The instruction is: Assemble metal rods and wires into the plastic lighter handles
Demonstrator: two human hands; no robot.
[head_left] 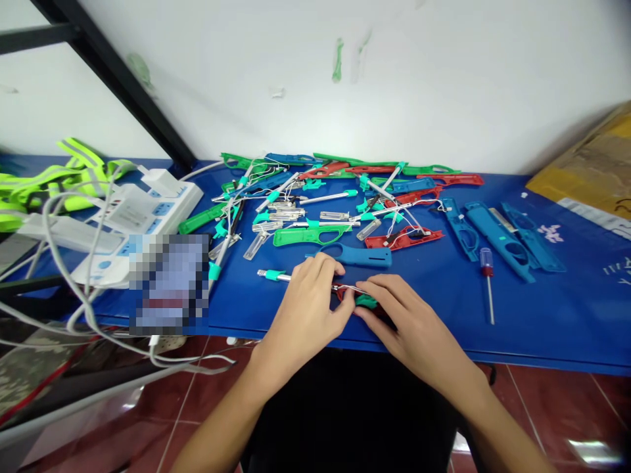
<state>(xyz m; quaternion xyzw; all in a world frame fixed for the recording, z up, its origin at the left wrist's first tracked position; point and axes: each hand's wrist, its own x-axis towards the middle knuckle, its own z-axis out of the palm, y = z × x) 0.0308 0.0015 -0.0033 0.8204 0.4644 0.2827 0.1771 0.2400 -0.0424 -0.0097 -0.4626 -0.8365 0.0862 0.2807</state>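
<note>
Near the table's front edge, my left hand (310,305) and my right hand (407,315) pinch a small red casing (340,293) with a green part (366,301) and a thin white wire. My fingers cover much of it. A metal tube with a teal clip (271,274) sticks out left of my left hand. Just beyond my hands lies a blue casing half (365,255). Farther back are a green casing half (310,235), a red casing (404,240) with wires, and several clear lighter tanks (256,244).
A screwdriver (487,282) and several blue casings (503,242) lie to the right, near a cardboard box (591,171). At left are a white power strip (167,209) with cables, a blurred phone (172,282) and yellow reflective straps (73,180).
</note>
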